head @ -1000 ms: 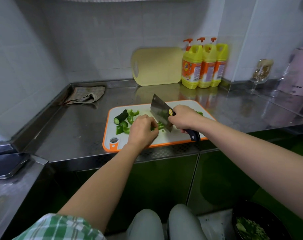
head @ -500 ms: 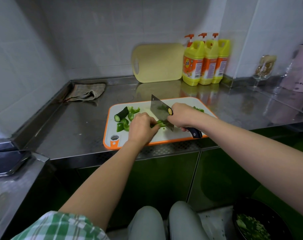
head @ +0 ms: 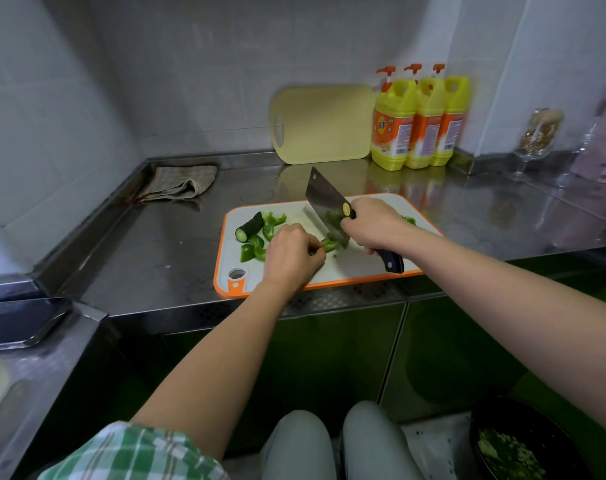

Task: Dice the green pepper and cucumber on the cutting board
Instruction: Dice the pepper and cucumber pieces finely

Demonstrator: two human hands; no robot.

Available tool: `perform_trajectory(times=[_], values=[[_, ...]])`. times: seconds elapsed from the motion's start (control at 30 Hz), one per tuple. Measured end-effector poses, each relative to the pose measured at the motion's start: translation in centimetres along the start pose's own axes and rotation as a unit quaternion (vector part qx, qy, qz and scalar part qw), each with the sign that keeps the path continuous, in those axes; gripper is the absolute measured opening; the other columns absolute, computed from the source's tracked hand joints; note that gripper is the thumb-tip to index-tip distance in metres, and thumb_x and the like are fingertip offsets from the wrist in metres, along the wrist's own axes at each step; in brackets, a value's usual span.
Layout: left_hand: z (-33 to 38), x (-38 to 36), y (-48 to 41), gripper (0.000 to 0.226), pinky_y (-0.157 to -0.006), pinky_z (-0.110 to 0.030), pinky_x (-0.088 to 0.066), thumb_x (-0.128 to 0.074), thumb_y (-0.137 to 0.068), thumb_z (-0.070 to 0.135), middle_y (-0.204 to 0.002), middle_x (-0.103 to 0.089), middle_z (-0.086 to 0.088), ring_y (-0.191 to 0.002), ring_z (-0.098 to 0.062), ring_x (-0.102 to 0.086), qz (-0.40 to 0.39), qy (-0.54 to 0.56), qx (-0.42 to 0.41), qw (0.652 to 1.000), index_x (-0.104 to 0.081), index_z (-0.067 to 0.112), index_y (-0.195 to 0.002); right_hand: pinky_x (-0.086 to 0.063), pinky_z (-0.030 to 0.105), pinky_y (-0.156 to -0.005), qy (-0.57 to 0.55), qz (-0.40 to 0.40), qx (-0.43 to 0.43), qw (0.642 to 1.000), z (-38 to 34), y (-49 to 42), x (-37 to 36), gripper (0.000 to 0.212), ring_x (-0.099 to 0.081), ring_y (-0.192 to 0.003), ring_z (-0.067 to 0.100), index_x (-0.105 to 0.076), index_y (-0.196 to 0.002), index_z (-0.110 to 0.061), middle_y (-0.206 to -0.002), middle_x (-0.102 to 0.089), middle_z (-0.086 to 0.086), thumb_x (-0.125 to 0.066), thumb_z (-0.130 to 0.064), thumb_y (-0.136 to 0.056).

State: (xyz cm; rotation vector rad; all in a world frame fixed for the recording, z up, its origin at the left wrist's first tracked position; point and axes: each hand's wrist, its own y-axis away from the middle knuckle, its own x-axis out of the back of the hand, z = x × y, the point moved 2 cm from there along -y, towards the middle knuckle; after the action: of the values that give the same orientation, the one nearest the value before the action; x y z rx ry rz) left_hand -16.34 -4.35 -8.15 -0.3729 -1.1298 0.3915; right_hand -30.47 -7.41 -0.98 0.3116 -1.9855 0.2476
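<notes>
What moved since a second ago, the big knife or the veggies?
The cleaver in the right hand dipped, then lifted a little: a chop. The left hand kept holding the pepper strip; cucumber piece and cutting board stayed put.

Both forearms bare, reaching fwd & converging. L grip: knuckles up, fingers curled, pinching a pepper strip at the fingertips. R grip: just right of L grip & slightly further out, wrapped round cleaver handle, back of hand up.
</notes>
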Motion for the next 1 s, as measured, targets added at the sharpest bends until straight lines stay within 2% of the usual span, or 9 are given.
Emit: perform_trajectory(times=[0.13,0.4,0.6,0.77,0.83,0.93,1.0], values=[[0.0,0.0,0.0,0.016,-0.070,-0.028,-0.037,-0.068,-0.084,0.027,-0.085,-0.060,-0.003,-0.092,-0.024,-0.053,0.004,0.002,0.001,1.000,-0.079,0.017,-0.092,-0.041,0.024,-0.044,0.034,-0.057,-0.008,0.998,-0.2,0.5,-0.2,0.017,-0.055,-0.048,0.025,-0.049,-0.083,-0.003,-0.068,-0.059,0.017,-0.042,-0.013,-0.095],[-0.1,0.0,0.1,0.018,-0.072,-0.031,-0.039,-0.068,-0.086,0.027,-0.089,-0.064,-0.007,-0.094,-0.026,-0.053,-0.005,0.009,-0.002,1.000,-0.078,0.019,-0.098,-0.044,0.025,-0.046,0.044,-0.009,0.000,0.999,-0.4,-0.1,-1.9,0.023,-0.056,-0.041,0.022,-0.044,-0.071,-0.011,-0.060,-0.056,0.009,-0.046,-0.014,-0.093],[0.0,0.0,0.2,0.020,-0.073,-0.032,-0.041,-0.065,-0.087,0.026,-0.092,-0.066,-0.007,-0.093,-0.026,-0.054,-0.010,0.000,-0.010,1.000,-0.077,0.017,-0.100,-0.046,0.029,-0.050,-0.014,0.028,0.003,0.999,0.1,-0.3,-1.5,0.017,-0.059,-0.047,0.025,-0.050,-0.080,-0.009,-0.067,-0.058,0.010,-0.044,-0.016,-0.093],[-0.1,-0.1,0.1,0.017,-0.070,-0.030,-0.042,-0.066,-0.086,0.025,-0.087,-0.071,-0.005,-0.087,-0.025,-0.059,-0.011,0.012,-0.001,1.000,-0.079,0.017,-0.092,-0.039,0.024,-0.045,-0.001,-0.031,0.012,0.999,-0.4,0.5,0.3,0.013,-0.054,-0.047,0.025,-0.047,-0.078,-0.008,-0.067,-0.059,0.015,-0.043,-0.010,-0.090],[-0.1,0.0,0.1,0.016,-0.071,-0.032,-0.047,-0.066,-0.085,0.025,-0.086,-0.073,-0.005,-0.085,-0.025,-0.061,-0.010,0.017,0.005,1.000,-0.080,0.017,-0.090,-0.039,0.023,-0.044,0.018,-0.053,0.007,0.998,-0.5,0.7,0.3,0.012,-0.053,-0.046,0.024,-0.048,-0.081,-0.006,-0.064,-0.057,0.014,-0.042,-0.010,-0.090],[-0.1,0.0,0.1,0.015,-0.073,-0.037,-0.051,-0.067,-0.084,0.024,-0.085,-0.073,-0.005,-0.084,-0.026,-0.062,-0.010,0.021,0.006,1.000,-0.080,0.017,-0.089,-0.037,0.021,-0.040,0.029,-0.061,-0.001,0.998,-0.5,0.6,-0.5,0.014,-0.051,-0.041,0.023,-0.047,-0.080,-0.005,-0.060,-0.053,0.013,-0.043,-0.011,-0.093],[0.0,0.0,0.0,0.015,-0.073,-0.035,-0.050,-0.067,-0.084,0.024,-0.085,-0.073,-0.005,-0.084,-0.025,-0.061,-0.009,0.021,0.007,1.000,-0.080,0.017,-0.089,-0.038,0.022,-0.039,0.031,-0.056,-0.004,0.998,-0.6,0.3,-0.8,0.015,-0.050,-0.040,0.023,-0.048,-0.081,-0.004,-0.060,-0.052,0.013,-0.045,-0.011,-0.094]])
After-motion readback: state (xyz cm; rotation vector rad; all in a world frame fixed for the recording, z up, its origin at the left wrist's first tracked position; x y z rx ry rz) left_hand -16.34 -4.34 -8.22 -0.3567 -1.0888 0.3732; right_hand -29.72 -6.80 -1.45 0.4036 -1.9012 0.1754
